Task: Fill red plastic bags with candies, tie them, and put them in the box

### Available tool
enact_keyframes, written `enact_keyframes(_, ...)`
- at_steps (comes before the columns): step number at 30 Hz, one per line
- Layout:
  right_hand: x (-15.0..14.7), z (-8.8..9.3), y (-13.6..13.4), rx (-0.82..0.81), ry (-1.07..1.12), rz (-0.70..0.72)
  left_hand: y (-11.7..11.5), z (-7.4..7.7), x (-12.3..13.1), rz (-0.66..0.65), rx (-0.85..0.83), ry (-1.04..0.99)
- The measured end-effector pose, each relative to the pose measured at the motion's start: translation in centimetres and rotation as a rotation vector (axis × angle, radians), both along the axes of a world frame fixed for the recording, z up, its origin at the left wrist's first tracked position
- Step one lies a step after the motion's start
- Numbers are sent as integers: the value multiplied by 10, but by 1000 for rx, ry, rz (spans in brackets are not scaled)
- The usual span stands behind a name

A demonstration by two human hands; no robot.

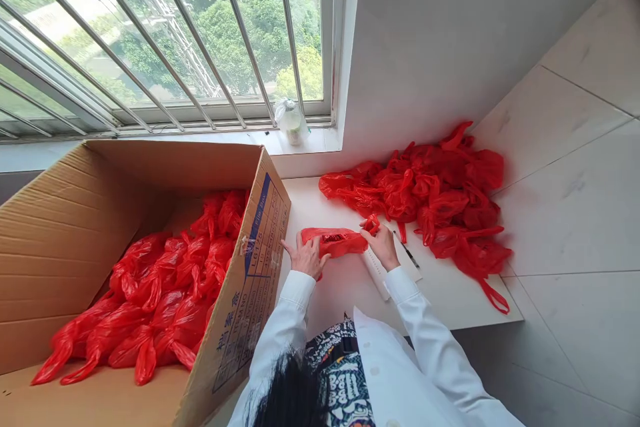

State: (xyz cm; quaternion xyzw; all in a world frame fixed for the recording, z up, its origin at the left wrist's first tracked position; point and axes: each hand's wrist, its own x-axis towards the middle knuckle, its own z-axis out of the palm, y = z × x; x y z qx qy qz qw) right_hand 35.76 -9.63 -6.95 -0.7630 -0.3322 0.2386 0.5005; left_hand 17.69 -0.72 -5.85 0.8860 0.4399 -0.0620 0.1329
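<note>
A red plastic bag (343,242) is stretched sideways between my two hands, low over the white tabletop. Something dark with red markings shows through its middle; I cannot tell what it is. My left hand (306,257) holds the bag's left end, with one finger sticking out to the left. At the other end, my right hand (383,247) pinches the bag's gathered, twisted part between thumb and fingers. Under and beside my right hand lie a white notebook (376,273) and a dark pen (407,251).
A large open cardboard box (270,227) stands at the left, with several filled, tied red bags (165,280) inside. A heap of red bags (435,193) lies on the white table (340,293) against the wall. A wrapped cup (293,123) stands on the sill by the barred window.
</note>
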Motion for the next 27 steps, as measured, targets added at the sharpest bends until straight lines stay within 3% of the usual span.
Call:
enact_keyframes(4, 12, -10, -8, -19, 45, -11, 4, -21, -13, 27, 16, 147)
enact_keyframes(8, 23, -15, -12, -55, 9, -107, 3, -21, -20, -12, 42, 107)
enact_keyframes(10, 27, -4, -15, -48, -44, -186, 1, -18, -19, -15, 24, 68)
enact_keyframes(13, 23, 34, -17, 42, -204, -224, -2, -17, -17, -41, 22, 27)
enact_keyframes(15, 10, 62, -13, 92, -315, -77, -3, -20, -16, -50, 25, 17)
enact_keyframes(18, -21, 76, 4, 34, -340, 415, -5, -24, -14, -46, 3, 8)
enact_keyframes(20, -40, 59, 21, -108, -325, 683, -5, -26, -13, -51, -8, 2)
enact_keyframes(21, -47, 45, 29, -207, -333, 738, -5, -27, -14, -54, -6, 0)
enact_keyframes(24, -47, 0, 43, -358, -387, 686, -6, -28, -18, -67, -10, 4)
enact_keyframes(27, -24, -27, 41, -434, -485, 583, -7, -29, -25, -82, -67, 22)
